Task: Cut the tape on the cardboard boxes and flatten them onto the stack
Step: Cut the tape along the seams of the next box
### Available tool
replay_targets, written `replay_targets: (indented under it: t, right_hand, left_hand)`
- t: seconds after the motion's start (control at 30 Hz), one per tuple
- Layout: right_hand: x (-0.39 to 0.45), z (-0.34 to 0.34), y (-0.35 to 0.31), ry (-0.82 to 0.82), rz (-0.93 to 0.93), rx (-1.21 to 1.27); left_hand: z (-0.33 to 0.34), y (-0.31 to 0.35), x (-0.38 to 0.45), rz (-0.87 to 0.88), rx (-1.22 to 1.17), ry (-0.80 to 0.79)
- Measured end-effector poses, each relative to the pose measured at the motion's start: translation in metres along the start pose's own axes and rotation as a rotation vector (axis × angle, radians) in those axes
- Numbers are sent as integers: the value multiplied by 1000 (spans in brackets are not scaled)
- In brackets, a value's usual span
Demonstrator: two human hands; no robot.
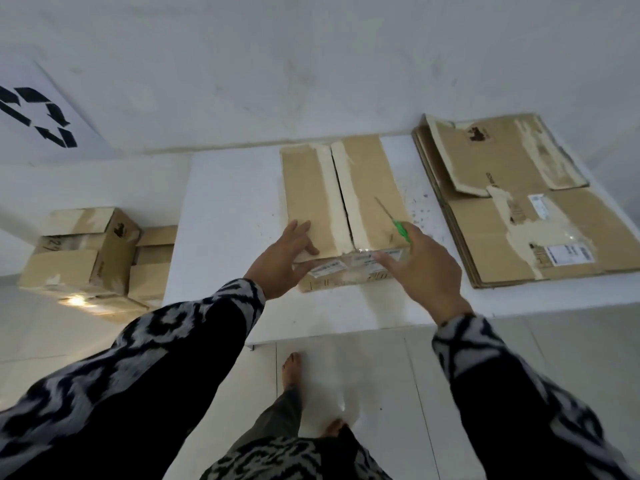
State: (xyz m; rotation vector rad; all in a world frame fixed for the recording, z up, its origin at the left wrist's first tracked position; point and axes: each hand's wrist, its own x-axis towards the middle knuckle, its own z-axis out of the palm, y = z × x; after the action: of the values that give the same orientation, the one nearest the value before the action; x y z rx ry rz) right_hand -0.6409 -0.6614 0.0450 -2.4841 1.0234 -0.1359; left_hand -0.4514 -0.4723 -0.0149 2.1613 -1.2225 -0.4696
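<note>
A taped cardboard box [311, 188] lies on the white table [225, 209], its top seam split open down the middle between two strips of pale tape. My left hand [277, 268] rests on the box's near-left corner, with the fingers straight on the top flap. My right hand [429, 271] grips a green-handled cutter [401, 230] whose thin blade points away over the right flap. Its index finger stretches along the box's near face. The stack of flattened boxes [519, 216] lies on the table to the right.
Two or three more taped boxes [86, 251] sit low down to the left of the table. A recycling sign [38, 116] hangs on the wall at far left. The white wall runs right behind the table. My bare feet [292, 368] stand on tiled floor.
</note>
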Motion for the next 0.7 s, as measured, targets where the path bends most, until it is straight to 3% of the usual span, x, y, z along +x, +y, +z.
replay_targets:
  t: [0.13, 0.3, 0.4, 0.57, 0.63, 0.7]
  right_hand:
    - [51, -4, 15, -153, -163, -266]
    - [41, 18, 26, -29, -154, 250]
    - [33, 29, 22, 66, -124, 341]
    - [25, 32, 21, 49, -33, 484]
    - [25, 27, 20, 97, 80, 634]
    - [29, 23, 17, 135, 251, 701]
  left_hand:
    - [-2, 2, -4, -5, 37, 28]
    - [2, 1, -6, -12, 8, 101]
    - [3, 2, -7, -13, 0, 95]
    - [5, 4, -8, -22, -99, 191]
    - [9, 8, -11, -179, -246, 256]
    - [11, 15, -10, -425, -464, 215]
